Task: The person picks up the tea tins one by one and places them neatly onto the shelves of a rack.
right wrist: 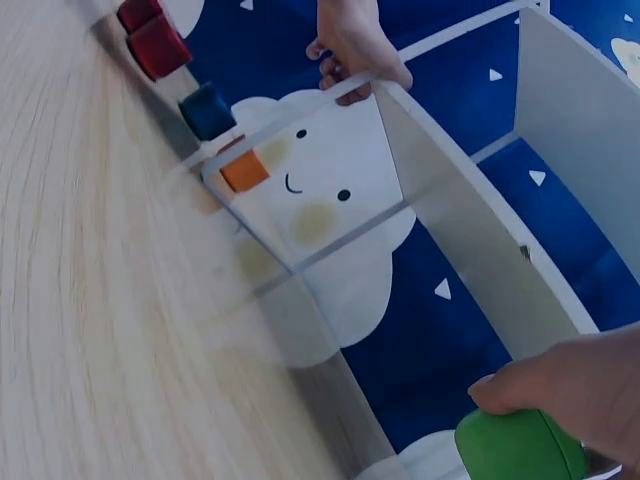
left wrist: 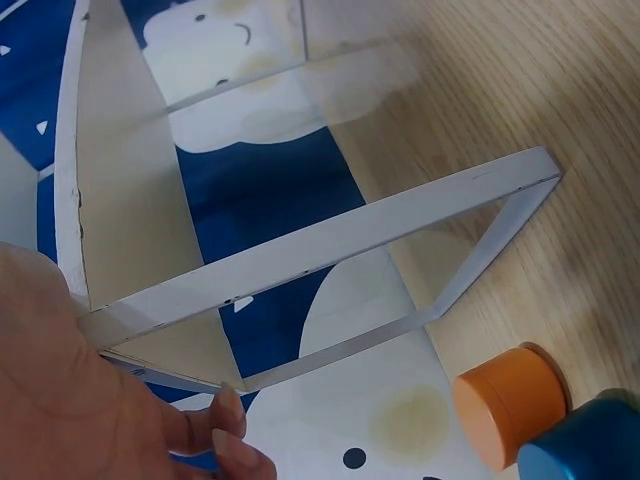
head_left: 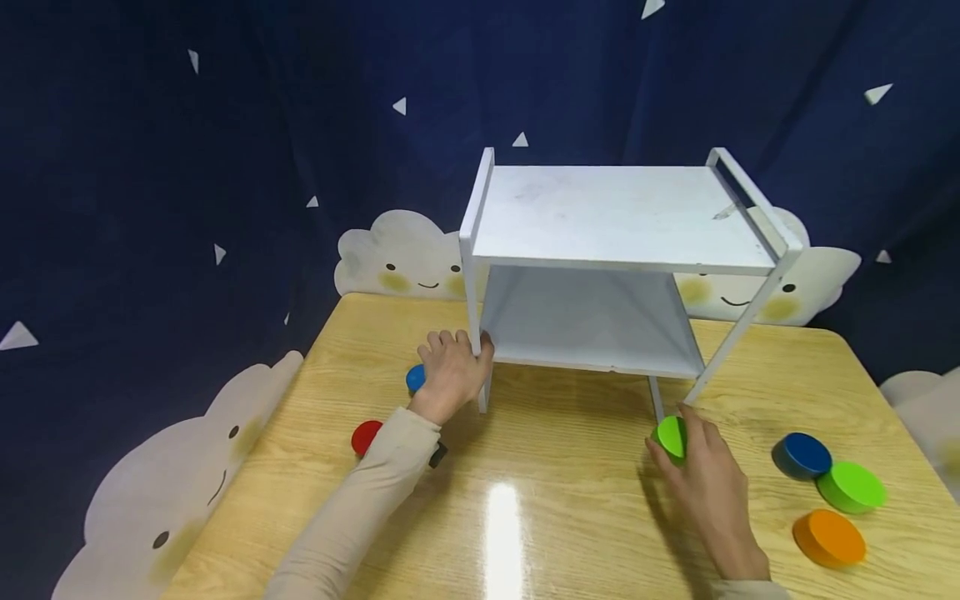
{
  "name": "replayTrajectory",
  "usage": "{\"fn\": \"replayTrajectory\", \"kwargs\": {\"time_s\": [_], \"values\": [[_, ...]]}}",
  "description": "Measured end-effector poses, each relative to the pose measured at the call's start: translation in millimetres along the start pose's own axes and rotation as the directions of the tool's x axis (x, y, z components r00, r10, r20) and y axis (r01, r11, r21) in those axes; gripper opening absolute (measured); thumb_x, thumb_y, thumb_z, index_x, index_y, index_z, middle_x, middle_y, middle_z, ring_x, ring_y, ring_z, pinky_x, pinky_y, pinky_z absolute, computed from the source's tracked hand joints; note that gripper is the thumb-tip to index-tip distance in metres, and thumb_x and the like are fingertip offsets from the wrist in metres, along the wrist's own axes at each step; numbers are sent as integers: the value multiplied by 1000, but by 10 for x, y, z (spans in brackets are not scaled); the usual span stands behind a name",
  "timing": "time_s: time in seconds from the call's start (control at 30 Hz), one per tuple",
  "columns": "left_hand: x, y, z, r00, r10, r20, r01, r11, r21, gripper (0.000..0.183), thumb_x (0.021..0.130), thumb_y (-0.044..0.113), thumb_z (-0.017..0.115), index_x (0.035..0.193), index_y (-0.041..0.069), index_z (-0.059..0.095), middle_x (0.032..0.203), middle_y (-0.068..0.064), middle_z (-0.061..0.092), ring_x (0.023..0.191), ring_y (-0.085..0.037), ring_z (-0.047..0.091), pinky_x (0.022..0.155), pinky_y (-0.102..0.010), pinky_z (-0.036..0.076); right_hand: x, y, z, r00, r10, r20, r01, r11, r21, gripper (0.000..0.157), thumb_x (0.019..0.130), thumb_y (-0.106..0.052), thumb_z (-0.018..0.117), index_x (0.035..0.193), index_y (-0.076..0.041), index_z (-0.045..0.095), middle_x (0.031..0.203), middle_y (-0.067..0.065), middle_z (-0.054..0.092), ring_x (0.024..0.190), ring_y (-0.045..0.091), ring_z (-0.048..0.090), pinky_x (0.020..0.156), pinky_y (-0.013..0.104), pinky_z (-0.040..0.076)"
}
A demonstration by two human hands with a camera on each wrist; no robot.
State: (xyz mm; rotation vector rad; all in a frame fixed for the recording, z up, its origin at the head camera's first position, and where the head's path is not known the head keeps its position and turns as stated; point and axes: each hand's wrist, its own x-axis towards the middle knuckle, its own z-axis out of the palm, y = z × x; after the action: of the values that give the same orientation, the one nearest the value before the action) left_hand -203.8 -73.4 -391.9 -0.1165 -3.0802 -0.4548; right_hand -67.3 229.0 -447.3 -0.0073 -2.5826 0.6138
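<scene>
A white two-tier shelf [head_left: 630, 212] stands on wooden legs of the same white. My left hand [head_left: 450, 371] grips its left front post just at the lower tier, thumb on the inner side and fingers on the outer. My right hand [head_left: 705, 475] holds a round green block [head_left: 671, 437] between thumb and fingers, right by the bottom of the right front leg. In the right wrist view the green block [right wrist: 515, 445] sits under the thumb, close to the lower tier's edge. The foot of that leg is hidden behind block and fingers.
Right of my right hand lie a dark blue block [head_left: 802, 456], another green block [head_left: 852, 487] and an orange block [head_left: 829, 538]. At left, a blue block [head_left: 415, 378] and a red block [head_left: 366, 437] are partly behind my arm. A dark curtain [head_left: 225, 125] hangs behind the wooden table [head_left: 570, 508].
</scene>
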Motion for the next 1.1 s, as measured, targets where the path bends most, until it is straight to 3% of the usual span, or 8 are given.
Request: {"fn": "replayTrajectory", "kwargs": {"time_s": [0.3,0.47,0.83,1.1], "values": [[4,-10,-4,1000,-8,-2,8,1000,-17,56,99,46,17,85,2,49,86,-17,43,87,-35,37,78,-48,33,113,-225,48,996,-88,-35,88,996,16,61,77,-16,79,128,5,54,94,26,60,65,31,57,48,41,44],[1,-12,-7,1000,-6,-7,6,999,-35,56,99,46,17,85,2,49,86,-17,44,86,-35,38,78,-49,34,187,-342,62,990,-126,-62,128,992,23,59,75,-14,80,126,3,56,95,26,61,69,34,59,51,45,46],[7,-22,14,1000,6,-13,-6,999,-44,55,100,45,20,82,3,50,82,-16,43,83,-34,37,75,-47,35,329,-553,94,978,-203,-47,204,979,18,60,74,-16,81,125,5,55,84,20,60,65,29,55,49,40,44],[8,-22,31,999,21,-25,-22,999,-40,55,99,45,19,80,3,49,79,-15,42,79,-33,38,69,-45,35,393,-797,60,976,-216,5,215,972,92,66,75,-19,81,129,5,52,107,27,62,85,40,62,63,50,52]]}}
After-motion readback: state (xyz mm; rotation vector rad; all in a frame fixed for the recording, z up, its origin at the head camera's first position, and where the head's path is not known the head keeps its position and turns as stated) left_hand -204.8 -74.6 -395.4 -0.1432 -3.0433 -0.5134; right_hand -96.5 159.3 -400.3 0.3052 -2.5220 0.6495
